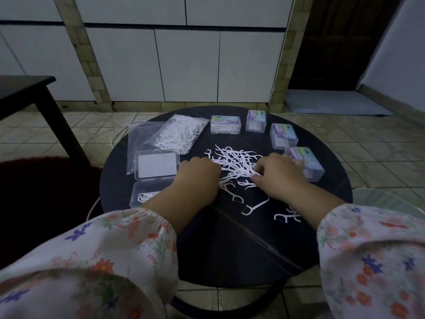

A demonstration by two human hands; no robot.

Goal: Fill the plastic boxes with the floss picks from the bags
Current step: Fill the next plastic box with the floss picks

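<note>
Leftmost, an open plastic box [150, 194] holds a few picks, its lid [156, 165] raised behind it, below a bag of floss picks [178, 134]. The left hand [199, 172] and right hand [279, 174] – fingers curled – gather the loose pile [236, 164] mid-table [230, 238]. Four closed boxes [283, 135] curve along the right.

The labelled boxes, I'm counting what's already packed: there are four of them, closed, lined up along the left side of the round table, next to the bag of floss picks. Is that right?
Not quite. The head view shows the four closed labelled boxes curving along the far and right side of the round table, not the left. The bag of floss picks lies on the left, with the open clear box nearer the person.
</note>
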